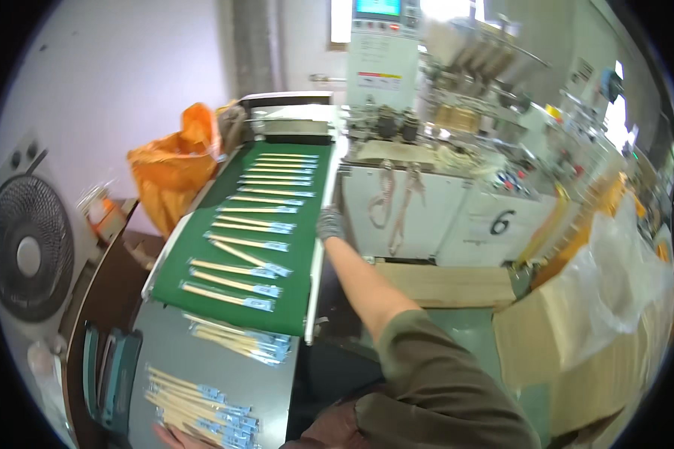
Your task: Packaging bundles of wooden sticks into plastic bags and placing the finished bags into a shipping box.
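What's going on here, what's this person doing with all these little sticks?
A person's left hand is against a pile of wrapped sticks at the near end of a grey table. The gloved right hand is at the right edge of a green conveyor belt; its grip isn't clear. More wrapped sticks lie across the belt, and another bunch sits on the table just below the belt's near end.

Down below the green belt (299, 269), the left hand (176, 438) is cut off by the lower edge, its grip unreadable! Right beside the belt, the gloved right hand (329, 223) shows, fingers impossible to make out. On the belt, wrapped sticks (219, 295) carry labels (259, 304) too small to read. Beyond it, rightward, machine parts (457, 118) blur; a screen (379, 7) is cropped up top.
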`<state>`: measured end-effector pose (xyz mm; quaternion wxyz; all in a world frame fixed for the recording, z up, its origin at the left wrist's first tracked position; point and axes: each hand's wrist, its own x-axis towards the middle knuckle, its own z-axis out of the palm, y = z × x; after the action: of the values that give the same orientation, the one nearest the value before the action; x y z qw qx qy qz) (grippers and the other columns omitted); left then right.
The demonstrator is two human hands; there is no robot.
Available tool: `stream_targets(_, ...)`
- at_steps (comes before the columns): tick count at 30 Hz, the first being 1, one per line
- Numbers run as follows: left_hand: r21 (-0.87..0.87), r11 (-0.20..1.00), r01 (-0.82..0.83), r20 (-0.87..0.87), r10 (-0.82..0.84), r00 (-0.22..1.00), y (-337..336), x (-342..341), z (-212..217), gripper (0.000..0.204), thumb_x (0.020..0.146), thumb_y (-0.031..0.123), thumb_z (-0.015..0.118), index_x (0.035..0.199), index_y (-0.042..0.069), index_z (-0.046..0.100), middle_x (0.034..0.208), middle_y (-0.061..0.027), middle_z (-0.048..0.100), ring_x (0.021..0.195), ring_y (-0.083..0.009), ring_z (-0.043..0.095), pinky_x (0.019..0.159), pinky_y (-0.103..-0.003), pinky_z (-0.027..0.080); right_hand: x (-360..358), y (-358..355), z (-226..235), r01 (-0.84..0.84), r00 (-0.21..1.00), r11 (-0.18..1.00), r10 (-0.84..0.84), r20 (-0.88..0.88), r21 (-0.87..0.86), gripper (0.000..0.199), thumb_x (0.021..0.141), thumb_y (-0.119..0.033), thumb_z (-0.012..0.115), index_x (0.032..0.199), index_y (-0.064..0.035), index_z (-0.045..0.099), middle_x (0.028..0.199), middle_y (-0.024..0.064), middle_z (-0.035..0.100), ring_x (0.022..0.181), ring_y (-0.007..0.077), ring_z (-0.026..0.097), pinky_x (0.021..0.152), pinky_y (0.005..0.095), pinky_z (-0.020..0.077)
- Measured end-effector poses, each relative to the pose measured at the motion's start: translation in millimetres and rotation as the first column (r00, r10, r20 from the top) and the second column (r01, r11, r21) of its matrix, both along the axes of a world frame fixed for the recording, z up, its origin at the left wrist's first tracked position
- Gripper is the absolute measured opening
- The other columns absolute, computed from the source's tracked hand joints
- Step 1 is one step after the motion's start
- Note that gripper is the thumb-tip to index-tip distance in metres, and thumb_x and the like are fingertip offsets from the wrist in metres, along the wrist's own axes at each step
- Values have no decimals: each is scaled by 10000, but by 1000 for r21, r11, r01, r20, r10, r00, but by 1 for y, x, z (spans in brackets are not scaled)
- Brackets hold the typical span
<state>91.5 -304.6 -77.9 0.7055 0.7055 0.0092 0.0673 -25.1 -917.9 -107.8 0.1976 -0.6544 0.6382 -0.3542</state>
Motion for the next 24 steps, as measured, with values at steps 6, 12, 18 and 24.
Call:
stream_targets(6, 107, 993, -54, 106, 43, 993, -9, -11, 13, 474, 976, 182, 404, 1413, 30, 299, 1450, -140, 292, 1303, -267, 336, 1077, -351, 268, -15, -62, 19, -37, 967, 923, -65, -248, -383, 588, 956, -437, 349, 1399, -52, 364, 1487, 209, 233, 1343, 338, 301, 1088, 388, 299)
stream_targets(12, 280, 957, -76, 174, 27, 984, -8, -21, 0, 480, 953, 129, 445, 1397, 0, 315, 1452, -157, 309, 1334, -287, 311, 1098, -371, 248, -13, -83, 92, -313, 831, 925, 158, -533, -215, 698, 905, -566, 372, 1430, -109, 324, 1470, 145, 317, 1368, 333, 260, 1112, 494, 192)
stream_targets(18, 573, 819, -30, 196, -102, 975, -12, -21, -6, 480, 881, 62, 498, 1335, -42, 383, 1457, -198, 296, 1350, -322, 297, 1111, -387, 227, 13, -112, 103, -687, 594, 726, 546, -591, -21, 689, 892, -573, 407, 1409, -121, 359, 1422, 174, 383, 1331, 340, 329, 1104, 442, 237)
stream_targets(24, 662, 745, -87, 195, -59, 979, -27, -26, 23, 518, 857, 139, 540, 1325, -42, 409, 1427, -221, 343, 1345, -348, 304, 1111, -411, 217, 6, 69, 109, -955, 294, 276, 835, -465, -109, 510, 878, -296, 575, 1301, -37, 456, 1301, 191, 485, 1199, 346, 459, 1021, 391, 372)
